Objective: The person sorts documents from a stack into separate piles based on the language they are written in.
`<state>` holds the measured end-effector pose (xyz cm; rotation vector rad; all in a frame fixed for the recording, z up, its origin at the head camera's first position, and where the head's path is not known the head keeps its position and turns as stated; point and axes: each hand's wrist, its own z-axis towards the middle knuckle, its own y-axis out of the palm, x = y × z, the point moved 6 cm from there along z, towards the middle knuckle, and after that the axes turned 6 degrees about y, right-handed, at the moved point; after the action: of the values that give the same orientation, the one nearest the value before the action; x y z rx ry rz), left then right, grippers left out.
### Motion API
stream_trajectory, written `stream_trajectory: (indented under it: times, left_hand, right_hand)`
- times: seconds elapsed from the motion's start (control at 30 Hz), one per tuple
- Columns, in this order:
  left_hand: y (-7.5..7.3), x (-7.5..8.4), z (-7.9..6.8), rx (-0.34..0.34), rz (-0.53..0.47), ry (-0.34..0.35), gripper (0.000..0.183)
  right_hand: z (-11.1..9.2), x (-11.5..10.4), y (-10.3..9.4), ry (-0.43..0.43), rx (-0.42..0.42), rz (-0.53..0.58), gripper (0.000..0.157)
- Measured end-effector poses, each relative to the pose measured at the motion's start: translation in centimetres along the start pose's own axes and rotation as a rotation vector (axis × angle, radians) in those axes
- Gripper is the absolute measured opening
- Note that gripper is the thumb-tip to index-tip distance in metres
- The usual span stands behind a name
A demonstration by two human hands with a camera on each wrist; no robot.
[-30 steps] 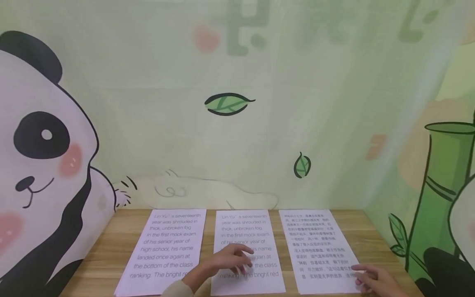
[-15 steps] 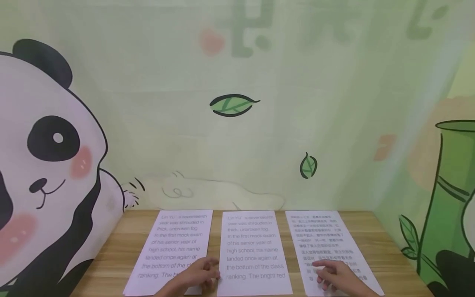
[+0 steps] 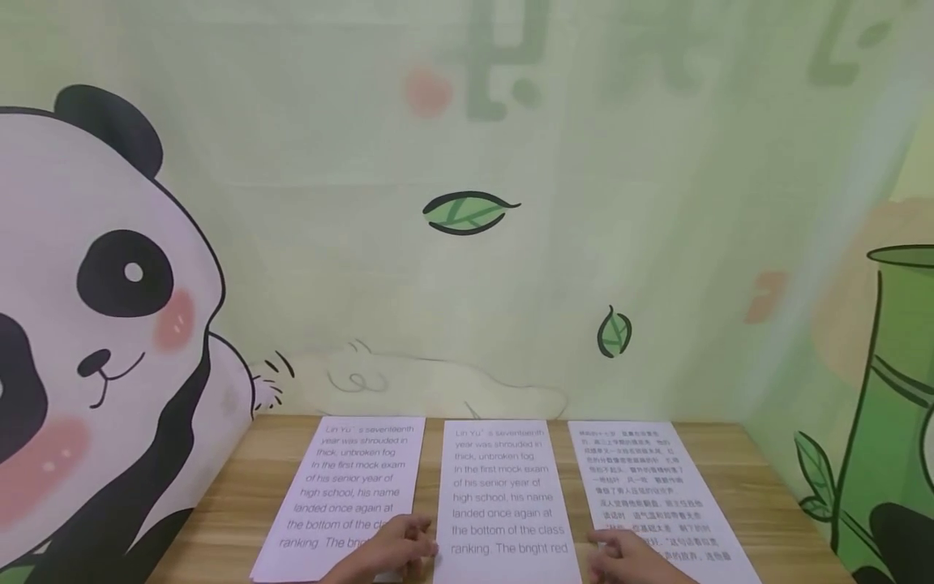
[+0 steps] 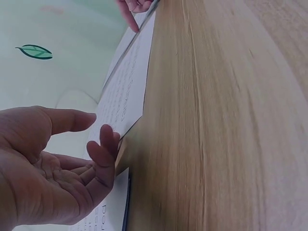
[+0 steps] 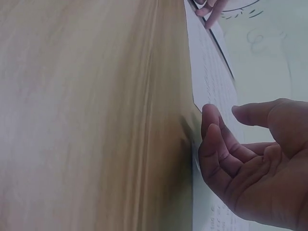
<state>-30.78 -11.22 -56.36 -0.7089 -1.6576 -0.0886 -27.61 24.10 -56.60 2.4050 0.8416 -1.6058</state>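
Three printed sheets of paper lie in a row: a left sheet and a middle sheet with large English text, and a right sheet with Chinese text. Over the right lower part of the left sheet is my left hand, its fingertips by the middle sheet's left edge. My right hand covers the lower left of the right sheet, fingertips near that sheet's left edge. Both wrist views show the left hand and the right hand with thumb and loosely bent fingers apart, nothing between them. Whether fingertips touch paper, I cannot tell.
The sheets lie on a wood-grain table. Behind it hangs a pale green backdrop printed with a panda, leaves and bamboo.
My left hand has moved left off the middle sheet to the gap beside it. My right hand has moved left across the right sheet to its left edge. The sheets appear unmoved.
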Motion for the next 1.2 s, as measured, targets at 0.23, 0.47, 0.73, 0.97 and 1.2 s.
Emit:
stream_trajectory:
  times: [0.23, 0.47, 0.73, 0.97, 1.2]
  left_hand:
    - [0.3, -0.1, 0.1, -0.004, 0.016, -0.033, 0.068]
    - [0.7, 0.1, 0.2, -0.009, 0.006, -0.008, 0.064]
    - [0.5, -5.8, 3.9, -0.004, -0.11, -0.023, 0.074]
    - [0.5, 0.4, 0.4, 0.099, -0.057, 0.028, 0.055]
    - [0.4, 0.9, 0.6, 0.154, -0.106, 0.08, 0.047]
  right_hand:
    - [0.3, -0.2, 1.2, -0.019, -0.023, 0.014, 0.068]
    - [0.4, -0.3, 1.8, -0.055, -0.093, 0.055, 0.066]
    - [0.8, 0.1, 1.7, -0.012, -0.045, 0.043, 0.065]
    - [0.7, -0.3, 1.4, -0.05, -0.013, 0.055, 0.058]
    - [0.7, -0.7, 0.9, -0.056, 0.13, 0.021, 0.052]
